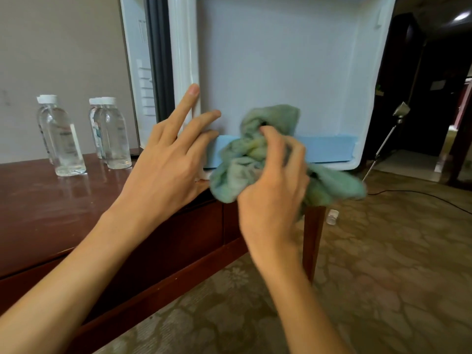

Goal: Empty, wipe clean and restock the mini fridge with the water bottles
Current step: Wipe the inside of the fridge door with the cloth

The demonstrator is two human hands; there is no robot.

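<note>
**Cloth bunched in the right grip, low on the fridge door**

The right hand [273, 175] has its grip closed on a green cloth [275, 116]. Fingers and thumb curl into the bunched middle, and loose folds spill out above and to the right. The hand is blurred, so how each finger lies cannot be told.

The cloth looks soft, limp and light, thick like towelling. It should take whatever shape the palm presses into it. A wad held at the centre, as here, likely makes the firmest pad, though the hanging ends may drag. It sits at the low part of the white inner face of the open fridge door [281, 60], over the blue rail [329, 146] along the bottom.

The left hand [163, 159] has an open grip, its fingers [190, 98] straight and spread. The tips are on or just beside the door's white rim [184, 47], probably to steady it.

Further left, the water bottles [66, 139] stand upright in two close groups on the dark wooden table [38, 213], well apart from the door. They are clear, capped and look full, so they are probably weighty for their size. Their walls look smooth and thin and may flex. The body below the shoulder looks the safest hold.

Wiping seems to be the step in hand, and restocking is not yet done.
</note>
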